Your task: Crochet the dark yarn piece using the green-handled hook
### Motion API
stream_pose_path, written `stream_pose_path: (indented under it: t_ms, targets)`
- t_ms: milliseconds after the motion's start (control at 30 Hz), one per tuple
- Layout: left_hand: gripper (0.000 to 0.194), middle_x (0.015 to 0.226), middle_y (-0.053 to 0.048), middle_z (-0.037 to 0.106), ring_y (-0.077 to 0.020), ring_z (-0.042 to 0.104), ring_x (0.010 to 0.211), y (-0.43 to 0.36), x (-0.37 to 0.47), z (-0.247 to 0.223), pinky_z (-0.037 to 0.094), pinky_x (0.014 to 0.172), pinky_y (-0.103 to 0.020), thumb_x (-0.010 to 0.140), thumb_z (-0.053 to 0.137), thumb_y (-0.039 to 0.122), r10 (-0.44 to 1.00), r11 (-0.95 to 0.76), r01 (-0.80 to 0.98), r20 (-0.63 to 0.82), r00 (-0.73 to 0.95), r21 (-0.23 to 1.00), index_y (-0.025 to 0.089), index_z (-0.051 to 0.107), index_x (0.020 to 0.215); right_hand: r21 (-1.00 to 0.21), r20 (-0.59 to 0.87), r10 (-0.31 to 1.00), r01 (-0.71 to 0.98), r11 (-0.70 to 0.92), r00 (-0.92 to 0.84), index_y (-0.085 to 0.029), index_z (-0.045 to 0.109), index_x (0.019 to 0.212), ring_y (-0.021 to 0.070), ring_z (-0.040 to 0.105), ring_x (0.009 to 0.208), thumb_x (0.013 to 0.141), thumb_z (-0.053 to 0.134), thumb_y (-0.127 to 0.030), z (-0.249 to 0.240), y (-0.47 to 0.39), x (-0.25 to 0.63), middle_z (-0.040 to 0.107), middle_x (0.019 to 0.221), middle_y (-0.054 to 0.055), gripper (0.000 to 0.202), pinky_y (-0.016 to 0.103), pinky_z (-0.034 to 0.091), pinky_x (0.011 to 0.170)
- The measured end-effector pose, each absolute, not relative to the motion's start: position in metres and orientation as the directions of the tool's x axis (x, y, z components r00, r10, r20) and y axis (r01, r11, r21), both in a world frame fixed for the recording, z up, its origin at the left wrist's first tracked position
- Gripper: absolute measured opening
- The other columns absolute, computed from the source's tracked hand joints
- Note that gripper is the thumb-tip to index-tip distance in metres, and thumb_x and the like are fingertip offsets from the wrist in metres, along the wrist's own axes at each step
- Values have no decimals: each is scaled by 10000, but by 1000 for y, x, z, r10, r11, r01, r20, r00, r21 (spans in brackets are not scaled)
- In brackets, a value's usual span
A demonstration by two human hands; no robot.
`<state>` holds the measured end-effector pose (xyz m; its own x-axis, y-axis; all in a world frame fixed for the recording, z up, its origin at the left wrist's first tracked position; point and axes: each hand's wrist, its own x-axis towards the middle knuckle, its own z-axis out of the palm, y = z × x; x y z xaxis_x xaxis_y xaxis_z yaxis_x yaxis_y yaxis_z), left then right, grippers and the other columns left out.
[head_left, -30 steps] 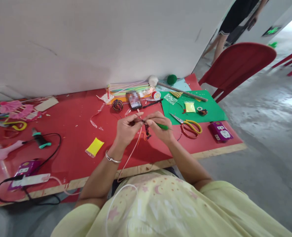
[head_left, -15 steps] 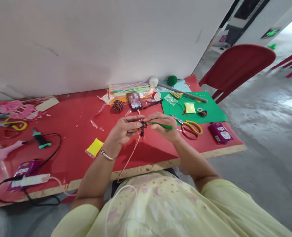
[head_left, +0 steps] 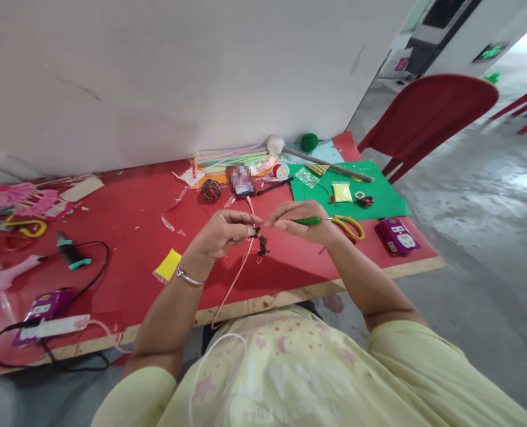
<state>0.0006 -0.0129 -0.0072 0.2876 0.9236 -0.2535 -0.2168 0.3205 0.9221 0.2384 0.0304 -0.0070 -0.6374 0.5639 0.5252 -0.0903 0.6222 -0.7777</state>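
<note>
My left hand point(head_left: 219, 234) pinches the upper end of a small piece of dark multicoloured crochet point(head_left: 261, 243); the rest hangs below the fingertips, with a thin orange strand by it. Close by on the right, my right hand point(head_left: 302, 220) is closed around a crochet hook point(head_left: 308, 221) with a green handle. The hook's tip points at the crochet piece, but whether it is in a stitch I cannot tell. Beyond the hands lies a ball of multicoloured yarn point(head_left: 210, 190), and beside it a phone point(head_left: 242, 182) with a pale cable. Scissors point(head_left: 349, 228) with yellow and red handles are partly hidden behind my right hand.
A green sheet point(head_left: 390, 204) on the red table bears a yellow packet point(head_left: 342, 191). Purple boxes stand at right point(head_left: 397, 237) and lower left. A pink glue gun point(head_left: 12, 273), cords and a yellow packet point(head_left: 167, 265) lie left. A red chair point(head_left: 432, 118) stands right.
My right hand has drawn slightly right and turned with the hook, covering more of the scissors. The crochet piece now hangs lower and shows more below my left fingers.
</note>
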Motion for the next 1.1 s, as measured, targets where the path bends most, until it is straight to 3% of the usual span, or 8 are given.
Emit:
stream_pose_path:
  t_ms: [167, 300, 367, 467, 600, 733, 867, 1100]
  targets:
    - [278, 600, -18, 655, -20, 358, 417, -12, 5, -11, 226, 406, -179, 556, 826, 154, 930, 274, -218, -201, 306, 937, 137, 824, 833, -924, 376, 715, -188, 331, -589, -200, 827, 865, 169, 734, 791, 903, 716, -377, -26, 31, 229, 784, 904, 72, 213, 278, 599, 722]
    - [287, 724, -36, 727, -78, 523, 527, -14, 21, -21, 414, 493, -207, 648, 810, 202, 998, -51, -133, 57, 38, 990, 168, 827, 933, -912, 215, 901, -409, 46, -377, -228, 799, 818, 112, 674, 661, 875, 705, -524, -54, 19, 197, 716, 811, 14, 316, 228, 572, 607]
    - [199, 905, -69, 775, -127, 635, 673, -17, 31, -29, 521, 613, -245, 704, 763, 194, 957, -249, 60, 255, -138, 967, 165, 819, 892, -892, 238, 953, -431, 138, -189, -244, 792, 834, 116, 695, 729, 876, 706, -516, -62, 8, 182, 722, 911, 15, 289, 234, 587, 639]
    - [173, 998, -78, 783, -155, 683, 769, -21, 43, -41, 565, 701, -270, 739, 735, 209, 895, -322, 172, 359, -266, 931, 165, 800, 893, -889, 434, 901, -157, 430, 9, -232, 795, 822, 163, 726, 910, 936, 658, -417, -65, -6, 171, 761, 1017, 61, 257, 296, 615, 800]
    - [185, 855, -28, 751, -105, 624, 659, -24, 50, -44, 519, 619, -223, 709, 777, 219, 896, -246, -34, 214, -388, 969, 177, 791, 889, -715, 694, 719, 153, 683, 36, -233, 794, 905, 189, 740, 932, 938, 660, -325, -65, -12, 168, 794, 1015, 85, 166, 346, 609, 883]
    - [209, 644, -4, 658, -35, 428, 459, -21, 34, -34, 321, 420, -169, 624, 850, 203, 989, 82, -467, -128, -68, 881, 157, 788, 818, -645, 763, 643, 143, 751, 65, -239, 790, 921, 195, 740, 915, 953, 640, -336, -65, -8, 174, 796, 986, 82, 181, 345, 612, 851]
    - [244, 662, -44, 688, -33, 449, 455, -18, 11, -24, 295, 399, -151, 554, 881, 135, 940, 337, -481, -259, 222, 810, 129, 789, 780, -681, 720, 681, 58, 730, -135, -230, 805, 867, 211, 741, 893, 916, 666, -498, -57, -1, 187, 791, 946, 94, 305, 348, 613, 837]
    - [334, 701, -21, 686, -10, 432, 443, -18, 11, -23, 228, 388, -122, 583, 861, 128, 945, 318, -519, -219, 243, 794, 174, 816, 911, -779, 626, 763, -93, 620, -163, -212, 811, 882, 212, 739, 887, 892, 671, -550, -55, 5, 190, 772, 994, 107, 366, 329, 622, 753]
